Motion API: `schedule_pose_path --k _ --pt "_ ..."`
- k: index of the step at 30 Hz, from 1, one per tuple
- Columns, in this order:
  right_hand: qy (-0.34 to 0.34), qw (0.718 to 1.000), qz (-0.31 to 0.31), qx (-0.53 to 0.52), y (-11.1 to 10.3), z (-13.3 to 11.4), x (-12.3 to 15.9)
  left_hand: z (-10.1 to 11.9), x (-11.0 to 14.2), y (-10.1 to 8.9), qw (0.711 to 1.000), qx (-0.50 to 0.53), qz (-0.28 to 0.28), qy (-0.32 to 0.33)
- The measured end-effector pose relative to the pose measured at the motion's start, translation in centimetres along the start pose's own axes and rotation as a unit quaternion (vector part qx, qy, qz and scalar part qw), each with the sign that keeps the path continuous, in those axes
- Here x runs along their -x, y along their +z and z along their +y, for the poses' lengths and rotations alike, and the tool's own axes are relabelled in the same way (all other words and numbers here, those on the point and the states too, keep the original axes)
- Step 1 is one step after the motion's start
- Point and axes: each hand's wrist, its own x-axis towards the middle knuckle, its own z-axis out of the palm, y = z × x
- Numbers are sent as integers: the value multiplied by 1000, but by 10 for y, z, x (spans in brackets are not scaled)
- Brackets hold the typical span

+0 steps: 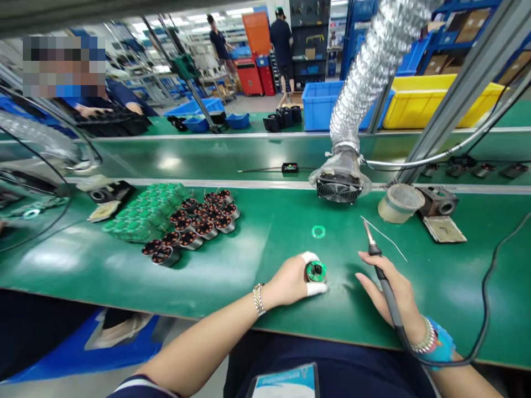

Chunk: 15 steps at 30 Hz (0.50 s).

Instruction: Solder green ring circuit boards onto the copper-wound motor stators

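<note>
My left hand [292, 279] rests on the green mat and pinches a small round motor stator [316, 271] with a green ring on top, between thumb and finger in white finger cots. My right hand [390, 293] lies to its right, fingers loosely around the handle of a soldering iron [375, 257] whose tip points up and away. A thin solder wire [384, 237] lies just beyond the iron tip. A loose green ring [318, 231] sits on the mat ahead of the stator.
A cluster of copper-wound stators [199, 221] and a heap of green rings [145, 213] lie at the left. A fume extractor fan [339, 185] on a foil duct, a solder spool [400, 202] and a sponge tray [443, 228] stand ahead. Other people work beyond.
</note>
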Motion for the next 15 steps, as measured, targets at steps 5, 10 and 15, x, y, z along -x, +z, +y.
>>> schedule_pose_path --k 5,10,15 --pt "22 999 28 25 -2 23 -11 -58 -108 -77 970 -82 175 -145" --pt "10 999 25 35 3 35 -7 -98 -215 -126 945 -115 243 -186" --pt "17 999 14 38 6 38 -9 -110 -276 -124 945 -111 249 -181"
